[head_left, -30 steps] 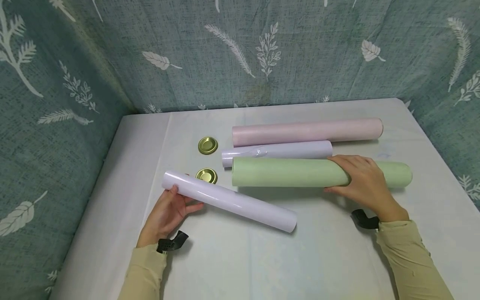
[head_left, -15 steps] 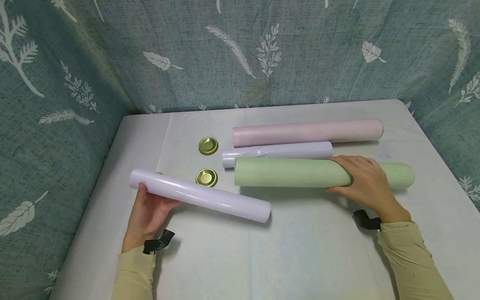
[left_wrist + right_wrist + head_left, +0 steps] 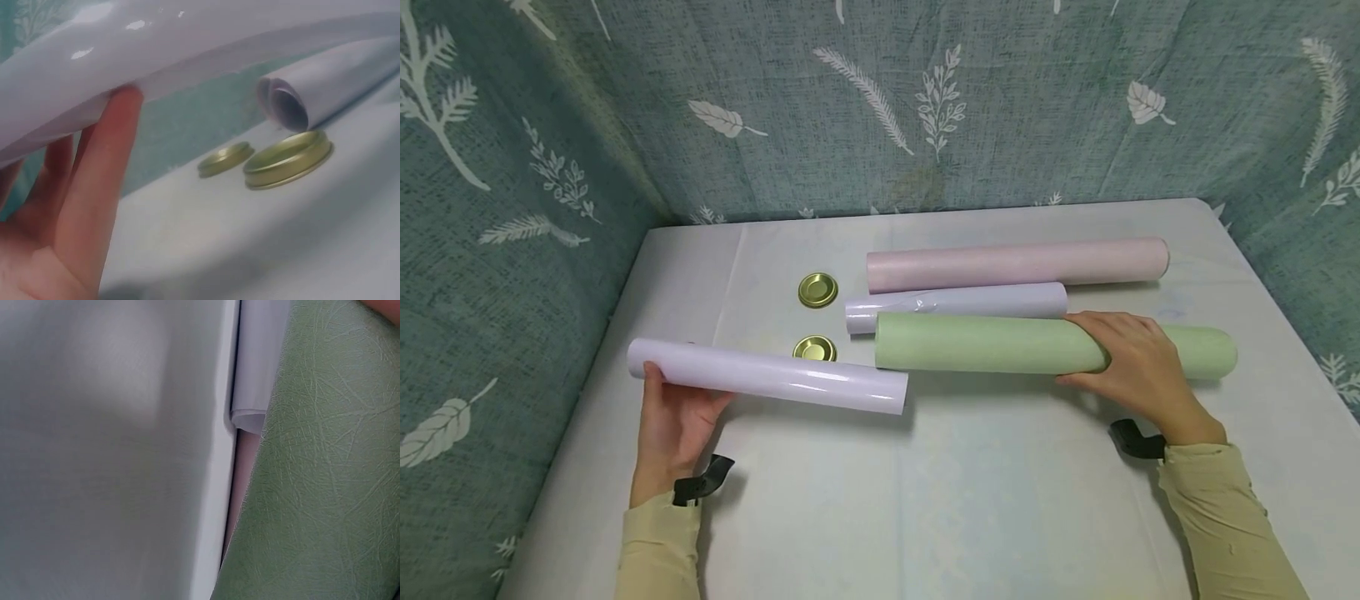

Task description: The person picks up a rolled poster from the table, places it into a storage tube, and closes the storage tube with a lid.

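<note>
My left hand (image 3: 676, 425) holds a glossy pale-lavender paper roll (image 3: 767, 377) near its left end, raised above the table. The thumb lies on the roll's near side; most other fingers are hidden in the head view. The left wrist view shows fingers (image 3: 106, 181) under the roll (image 3: 187, 37). With my right hand (image 3: 1138, 371) I grip a thicker light-green roll (image 3: 985, 343) from above, right of its middle. Its textured surface (image 3: 325, 462) fills the right side of the right wrist view. The green roll partly covers a second lavender roll (image 3: 955, 300) behind it.
A pink roll (image 3: 1015, 264) lies at the back of the white-covered table (image 3: 970, 500). Two gold jar lids (image 3: 817, 290) sit left of the rolls; the nearer lid (image 3: 815, 347) is partly hidden by the held lavender roll. Patterned green cloth (image 3: 1037, 100) surrounds the table.
My left hand has carried the lavender roll to the left, and the roll has turned closer to level. The green roll has shifted slightly right with my right hand.
</note>
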Motion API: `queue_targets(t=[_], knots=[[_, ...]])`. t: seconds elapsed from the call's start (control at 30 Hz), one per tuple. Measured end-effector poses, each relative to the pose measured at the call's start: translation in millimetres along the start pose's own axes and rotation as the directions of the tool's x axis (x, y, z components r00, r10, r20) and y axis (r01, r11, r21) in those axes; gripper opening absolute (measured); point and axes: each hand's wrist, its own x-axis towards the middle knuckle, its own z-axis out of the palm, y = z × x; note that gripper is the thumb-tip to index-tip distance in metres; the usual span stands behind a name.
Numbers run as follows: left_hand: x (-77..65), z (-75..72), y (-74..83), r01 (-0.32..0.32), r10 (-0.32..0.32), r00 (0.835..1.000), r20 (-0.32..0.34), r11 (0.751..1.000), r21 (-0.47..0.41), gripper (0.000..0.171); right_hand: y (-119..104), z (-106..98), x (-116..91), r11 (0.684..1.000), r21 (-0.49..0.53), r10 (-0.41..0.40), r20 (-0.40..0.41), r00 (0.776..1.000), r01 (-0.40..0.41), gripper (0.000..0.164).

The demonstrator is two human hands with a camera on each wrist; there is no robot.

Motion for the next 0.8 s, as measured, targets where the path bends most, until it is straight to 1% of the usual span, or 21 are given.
queue_targets(t=[0.2, 0.33, 0.53, 0.63, 0.8], knots=[[-1.1, -2.7, 6.3, -0.055, 0.056, 0.997, -0.061, 0.998, 0.014, 0.051, 2, 0, -1, 1.0, -0.007, 0.003, 0.005, 1.0, -0.003, 0.084], [-3.0, -3.9, 10.0, -0.09, 0.089, 0.992, -0.089, 0.996, -0.011, 0.055, 2, -2, 0, 1.0, -0.008, 0.003, 0.019, 1.0, -0.003, 0.084], [-4.3, -4.3, 11.0, -0.141, 0.135, 0.983, -0.124, 0.989, -0.042, 0.065, 4, -4, 2, 1.0, -0.002, -0.01, 0.025, 1.0, 0.01, 0.084], [-3.9, -5.1, 11.0, -0.147, 0.14, 0.98, -0.141, 0.988, -0.037, 0.067, 4, -4, 1, 1.0, 0.002, -0.02, 0.029, 0.999, 0.02, 0.083], [-3.8, -5.8, 10.7, -0.132, 0.129, 0.982, -0.141, 0.991, -0.015, 0.068, 3, -4, -1, 1.0, 0.01, -0.023, 0.048, 0.999, 0.023, 0.083]])
